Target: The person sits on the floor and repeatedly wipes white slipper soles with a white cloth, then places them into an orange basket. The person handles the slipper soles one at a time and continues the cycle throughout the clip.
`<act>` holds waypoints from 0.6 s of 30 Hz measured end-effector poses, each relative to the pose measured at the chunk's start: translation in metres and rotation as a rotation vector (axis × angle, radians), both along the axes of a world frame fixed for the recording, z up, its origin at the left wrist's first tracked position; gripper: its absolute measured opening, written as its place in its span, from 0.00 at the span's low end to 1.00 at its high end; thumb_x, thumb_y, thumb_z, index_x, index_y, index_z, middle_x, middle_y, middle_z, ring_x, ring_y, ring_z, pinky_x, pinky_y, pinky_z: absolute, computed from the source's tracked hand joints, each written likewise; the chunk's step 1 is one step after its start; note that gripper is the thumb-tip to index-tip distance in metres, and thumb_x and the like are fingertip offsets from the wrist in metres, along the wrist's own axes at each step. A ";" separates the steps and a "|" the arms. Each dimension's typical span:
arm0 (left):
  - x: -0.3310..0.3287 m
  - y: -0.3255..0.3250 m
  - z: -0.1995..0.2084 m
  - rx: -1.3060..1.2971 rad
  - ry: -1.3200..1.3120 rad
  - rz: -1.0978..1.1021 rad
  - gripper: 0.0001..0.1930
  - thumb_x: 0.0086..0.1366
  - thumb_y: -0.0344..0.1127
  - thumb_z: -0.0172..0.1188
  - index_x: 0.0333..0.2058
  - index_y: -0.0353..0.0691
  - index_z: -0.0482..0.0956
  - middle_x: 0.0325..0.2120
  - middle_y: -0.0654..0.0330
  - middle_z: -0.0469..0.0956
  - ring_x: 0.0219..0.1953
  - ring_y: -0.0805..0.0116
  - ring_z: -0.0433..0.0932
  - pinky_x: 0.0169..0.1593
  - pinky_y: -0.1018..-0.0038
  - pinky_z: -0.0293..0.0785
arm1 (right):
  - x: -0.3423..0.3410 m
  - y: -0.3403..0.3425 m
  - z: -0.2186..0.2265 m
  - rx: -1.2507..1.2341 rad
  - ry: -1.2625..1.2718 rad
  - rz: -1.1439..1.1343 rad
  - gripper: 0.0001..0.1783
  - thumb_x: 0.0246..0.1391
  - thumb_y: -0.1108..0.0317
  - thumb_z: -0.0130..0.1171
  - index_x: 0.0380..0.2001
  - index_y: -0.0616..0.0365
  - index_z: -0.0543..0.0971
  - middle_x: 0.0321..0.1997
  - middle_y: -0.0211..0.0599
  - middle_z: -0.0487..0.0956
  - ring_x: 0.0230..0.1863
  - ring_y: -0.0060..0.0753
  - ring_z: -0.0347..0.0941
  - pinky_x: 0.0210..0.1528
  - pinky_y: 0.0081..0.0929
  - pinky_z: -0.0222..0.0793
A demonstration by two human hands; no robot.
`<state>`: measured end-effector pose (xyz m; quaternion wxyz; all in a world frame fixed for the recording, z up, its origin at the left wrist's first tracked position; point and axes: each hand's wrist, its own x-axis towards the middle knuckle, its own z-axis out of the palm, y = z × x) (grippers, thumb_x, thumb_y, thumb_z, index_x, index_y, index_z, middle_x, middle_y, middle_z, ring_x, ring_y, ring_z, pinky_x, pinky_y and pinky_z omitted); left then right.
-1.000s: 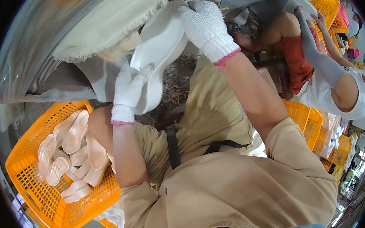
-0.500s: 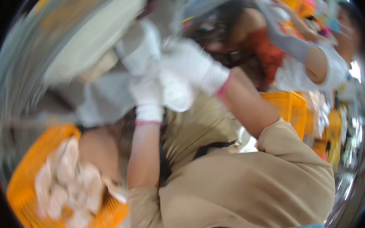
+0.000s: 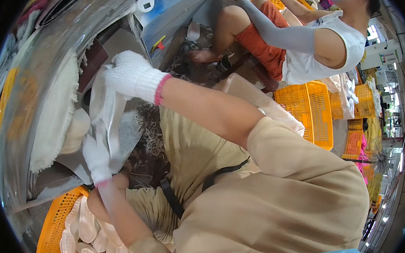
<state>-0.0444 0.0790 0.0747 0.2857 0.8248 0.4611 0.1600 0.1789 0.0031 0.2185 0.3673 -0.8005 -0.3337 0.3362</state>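
Observation:
My right hand [image 3: 129, 77], in a white knit glove with a pink cuff, has its fingers closed around the upper end of a glossy white shoe sole [image 3: 112, 118]. Lower down, my left hand [image 3: 96, 157], gloved the same way, grips the other end. The sole stands lengthwise between the two hands, partly hidden by the gloves. Just to the left is a large whitish cloth wheel [image 3: 55, 116] with a frayed rim. A rounded cream piece [image 3: 76, 129] sits between the wheel and my left hand. Whether the sole touches the wheel cannot be made out.
An orange basket [image 3: 50, 250] at lower left holds several cream soles [image 3: 87, 221]. Clear plastic sheeting [image 3: 19, 155] hangs over the wheel. Scraps litter the floor [image 3: 150, 130]. A seated co-worker [image 3: 320, 46] is at upper right, near more orange baskets [image 3: 320, 115].
My view has steadied from a blur and shifted. Both hands have moved left, toward the cloth wheel, with the white sole, and are now farther apart along it.

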 end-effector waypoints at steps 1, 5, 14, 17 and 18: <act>-0.012 -0.011 -0.004 -0.099 -0.117 -0.041 0.25 0.73 0.43 0.60 0.62 0.32 0.75 0.55 0.51 0.81 0.56 0.55 0.78 0.62 0.64 0.72 | -0.002 0.004 -0.002 -0.027 0.029 0.048 0.32 0.52 0.51 0.64 0.47 0.73 0.81 0.45 0.65 0.83 0.50 0.64 0.82 0.56 0.45 0.77; 0.023 -0.040 -0.024 -0.425 -0.267 0.107 0.19 0.73 0.34 0.58 0.56 0.28 0.77 0.47 0.47 0.84 0.46 0.61 0.83 0.52 0.64 0.79 | -0.020 -0.014 -0.013 0.085 -0.094 0.038 0.29 0.49 0.52 0.67 0.45 0.67 0.82 0.42 0.58 0.84 0.48 0.57 0.83 0.54 0.42 0.77; 0.061 -0.053 -0.003 -1.284 -0.895 0.062 0.23 0.75 0.44 0.54 0.60 0.34 0.75 0.52 0.50 0.81 0.52 0.58 0.82 0.53 0.56 0.80 | -0.038 -0.135 -0.038 0.113 -1.029 0.729 0.17 0.51 0.64 0.60 0.46 0.37 0.86 0.47 0.37 0.82 0.56 0.44 0.75 0.59 0.55 0.70; 0.023 -0.085 0.011 -1.589 -1.341 0.237 0.39 0.75 0.64 0.48 0.68 0.34 0.67 0.61 0.44 0.75 0.61 0.46 0.75 0.67 0.51 0.70 | -0.069 -0.144 -0.043 0.080 -0.714 0.810 0.20 0.54 0.65 0.61 0.51 0.41 0.85 0.44 0.39 0.84 0.42 0.42 0.82 0.49 0.39 0.79; 0.021 -0.086 0.015 -1.724 -1.399 0.119 0.39 0.74 0.66 0.48 0.66 0.35 0.69 0.59 0.44 0.76 0.60 0.45 0.76 0.66 0.50 0.70 | -0.082 -0.152 -0.047 0.293 -0.553 0.737 0.21 0.54 0.65 0.62 0.53 0.44 0.85 0.44 0.40 0.85 0.41 0.44 0.83 0.47 0.36 0.80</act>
